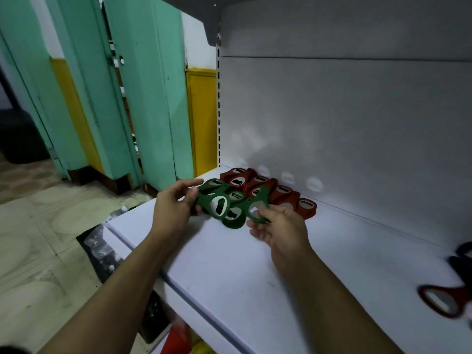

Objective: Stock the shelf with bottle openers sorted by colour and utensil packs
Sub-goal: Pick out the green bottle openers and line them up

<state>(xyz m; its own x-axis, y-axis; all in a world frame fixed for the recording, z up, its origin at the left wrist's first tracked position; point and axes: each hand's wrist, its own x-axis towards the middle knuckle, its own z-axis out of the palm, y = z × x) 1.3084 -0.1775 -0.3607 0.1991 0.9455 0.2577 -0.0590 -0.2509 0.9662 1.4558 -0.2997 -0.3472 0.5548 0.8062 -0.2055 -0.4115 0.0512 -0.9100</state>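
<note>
Green plastic bottle opener [208, 201] pinched at one end between thumb and fingers of my left hand [173, 208], second green opener [263, 195] gripped in the curled fingertips of my right hand [281, 231], both just in front of the row of red plastic openers [283, 196] on the white metal shelf [255, 267].

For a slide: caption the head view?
Left hand and right hand hold green bottle openers before a red row on the shelf.

White shelf [255, 264]; green bottle openers [208, 203]; red bottle openers [293, 196]; teal doors [153, 98]; yellow wall panel [201, 111].
</note>
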